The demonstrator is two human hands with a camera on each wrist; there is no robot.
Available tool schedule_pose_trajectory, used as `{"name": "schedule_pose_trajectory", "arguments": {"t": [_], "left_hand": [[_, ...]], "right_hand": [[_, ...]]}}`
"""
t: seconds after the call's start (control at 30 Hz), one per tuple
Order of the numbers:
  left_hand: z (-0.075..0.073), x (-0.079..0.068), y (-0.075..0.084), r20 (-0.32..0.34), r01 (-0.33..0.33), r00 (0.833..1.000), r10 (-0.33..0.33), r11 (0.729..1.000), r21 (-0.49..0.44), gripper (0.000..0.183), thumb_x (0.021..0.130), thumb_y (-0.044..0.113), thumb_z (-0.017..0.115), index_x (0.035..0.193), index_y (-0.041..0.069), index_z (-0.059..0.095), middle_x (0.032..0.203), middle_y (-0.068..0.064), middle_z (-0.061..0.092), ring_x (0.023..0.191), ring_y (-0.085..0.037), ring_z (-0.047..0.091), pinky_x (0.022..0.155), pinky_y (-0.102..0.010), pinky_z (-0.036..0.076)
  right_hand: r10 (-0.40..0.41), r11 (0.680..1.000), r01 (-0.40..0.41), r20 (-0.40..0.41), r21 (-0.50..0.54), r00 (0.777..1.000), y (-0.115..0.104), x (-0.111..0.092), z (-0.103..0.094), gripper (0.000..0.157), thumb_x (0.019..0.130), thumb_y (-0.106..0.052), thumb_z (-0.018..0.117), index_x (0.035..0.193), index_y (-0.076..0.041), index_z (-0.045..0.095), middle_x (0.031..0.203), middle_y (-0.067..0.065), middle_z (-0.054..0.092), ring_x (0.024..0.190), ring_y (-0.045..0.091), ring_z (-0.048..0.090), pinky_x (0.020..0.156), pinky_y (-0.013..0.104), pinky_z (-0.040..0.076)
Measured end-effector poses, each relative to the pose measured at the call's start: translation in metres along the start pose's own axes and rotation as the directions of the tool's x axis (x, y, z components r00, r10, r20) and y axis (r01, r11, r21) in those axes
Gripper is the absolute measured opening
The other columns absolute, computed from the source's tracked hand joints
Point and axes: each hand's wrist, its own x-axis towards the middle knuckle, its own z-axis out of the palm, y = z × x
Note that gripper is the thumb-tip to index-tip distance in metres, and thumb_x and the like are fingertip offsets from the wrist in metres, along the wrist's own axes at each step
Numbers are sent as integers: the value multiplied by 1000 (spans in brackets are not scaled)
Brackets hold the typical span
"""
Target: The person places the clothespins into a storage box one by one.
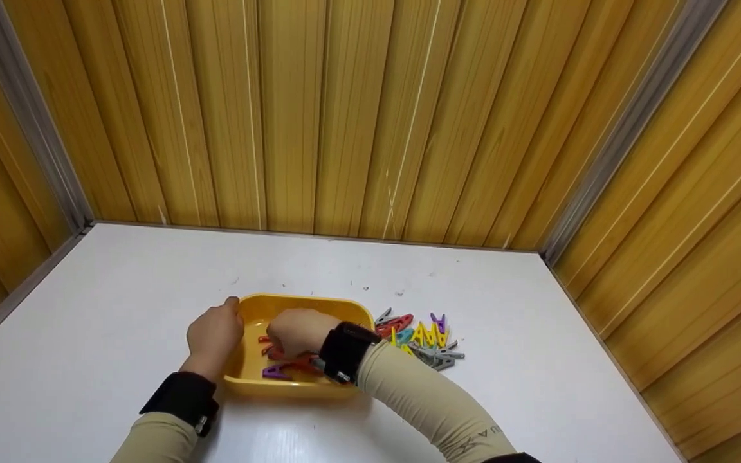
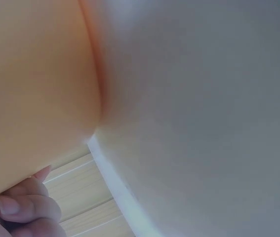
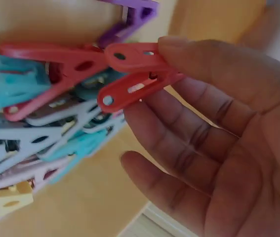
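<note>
A yellow plastic basin (image 1: 280, 389) stands on the white table. My left hand (image 1: 215, 331) grips its left rim, fingers (image 2: 28, 207) curled over the edge in the left wrist view. Inside the basin, my right hand (image 1: 300, 329) pinches a red clothespin (image 3: 125, 97) between thumb and fingers. Beside that one, in the right wrist view, lies a heap of clothespins: another red clothespin (image 3: 63, 54), a purple clothespin (image 3: 142, 15), a yellow clothespin (image 3: 11, 200) and several grey and light blue ones. In the head view my right hand partly covers the heap.
To the right of the basin, several loose clothespins (image 1: 431, 337) in yellow, red, grey, blue and purple lie in a pile on the table (image 1: 525, 386). Wood-patterned panels (image 1: 345, 128) wall the table at the back and on both sides.
</note>
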Motion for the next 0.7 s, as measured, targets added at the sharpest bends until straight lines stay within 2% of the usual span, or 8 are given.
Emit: {"name": "schedule_pose_trajectory", "arguments": {"t": [0.1,0.27,0.47,0.7], "left_hand": [[0,0,0,-5,-1,1000,1,1000,2,39,99,9,47,135,-5,58,94,-29,73,82,-43,71,69,-53,59],[0,-1,0,-20,-15,1000,15,1000,-7,40,99,8,47,135,-6,58,91,-29,73,79,-43,71,66,-53,58],[-2,0,1,-18,-11,1000,11,1000,-3,39,99,8,48,134,-5,59,94,-28,73,79,-41,71,67,-52,58],[0,-1,1,-12,-17,1000,17,1000,-6,37,99,9,49,133,-5,59,93,-27,74,80,-41,71,69,-52,58]], "right_hand": [[17,999,-18,-33,-39,999,-3,3,7,24,96,-20,68,74,-12,60,71,-2,60,65,12,50,61,22,43],[81,994,-84,-45,-74,996,-7,4,14,7,94,-16,69,88,-12,70,90,1,74,74,14,59,76,26,56],[91,993,-94,-43,-77,995,-9,0,15,7,95,-11,67,95,-14,73,96,0,77,77,14,61,81,25,56],[82,992,-85,-27,-92,996,-8,-4,15,9,92,-6,68,85,-12,68,92,2,76,72,14,58,75,25,55]]}}
